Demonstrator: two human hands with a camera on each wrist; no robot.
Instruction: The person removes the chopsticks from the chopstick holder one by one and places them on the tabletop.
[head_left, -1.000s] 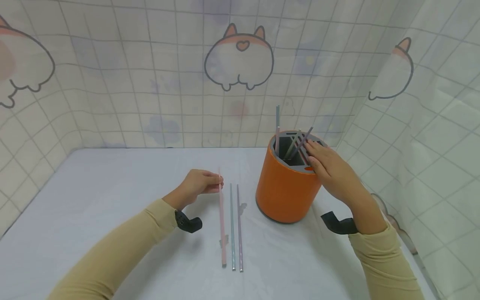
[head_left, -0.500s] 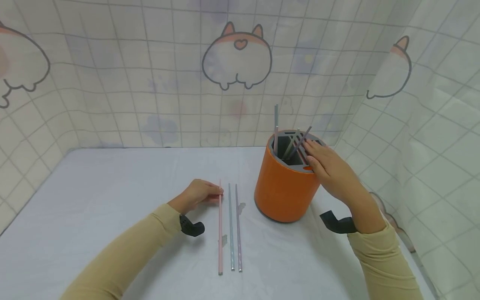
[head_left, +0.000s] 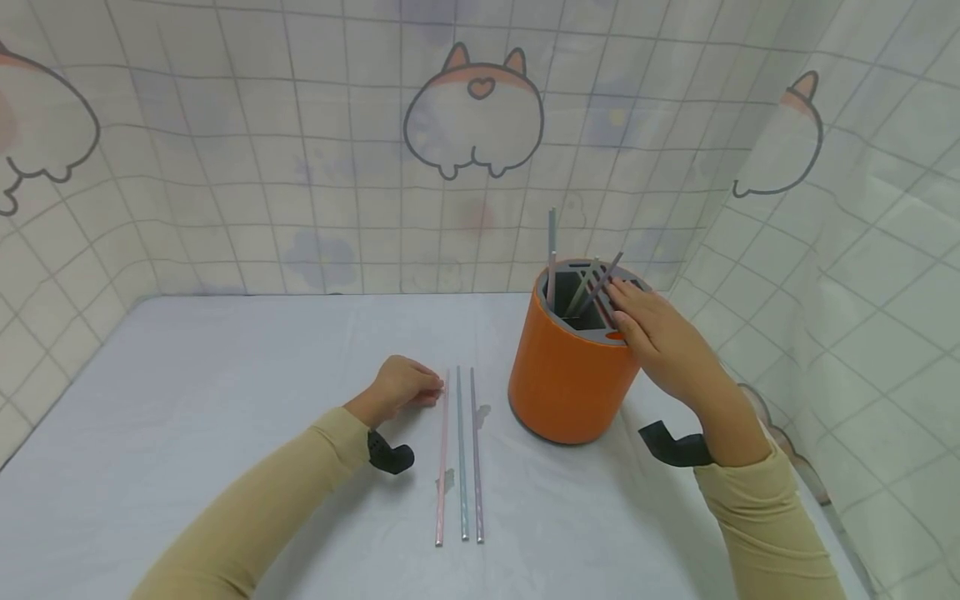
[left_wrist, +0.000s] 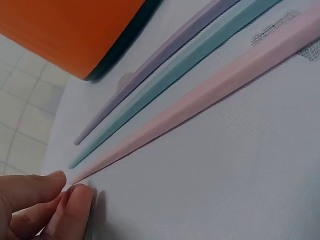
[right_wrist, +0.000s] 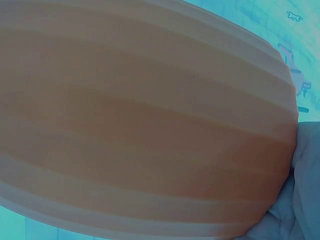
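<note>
Three thin tapered sticks lie side by side on the white table: pink (head_left: 442,458), teal (head_left: 462,454) and purple (head_left: 476,454). My left hand (head_left: 408,385) rests on the table at their far end. In the left wrist view its fingertips (left_wrist: 55,200) pinch the pink stick (left_wrist: 210,87) at its tapered tip, with the teal stick (left_wrist: 190,65) and purple stick (left_wrist: 165,52) beside it. My right hand (head_left: 645,325) lies with straight fingers on the rim of an orange round holder (head_left: 566,383), touching sticks that stand inside. The holder's wall (right_wrist: 140,125) fills the right wrist view.
Several more sticks lean in the holder's grey divided insert (head_left: 581,308). A tiled cartoon-print curtain (head_left: 472,117) walls the table at the back and on both sides. The white tablecloth (head_left: 210,392) stretches to the left of my left arm.
My left hand has lowered the pink stick from a raised tilt to lie flat beside the teal one and has drawn back a little. The right hand has not moved.
</note>
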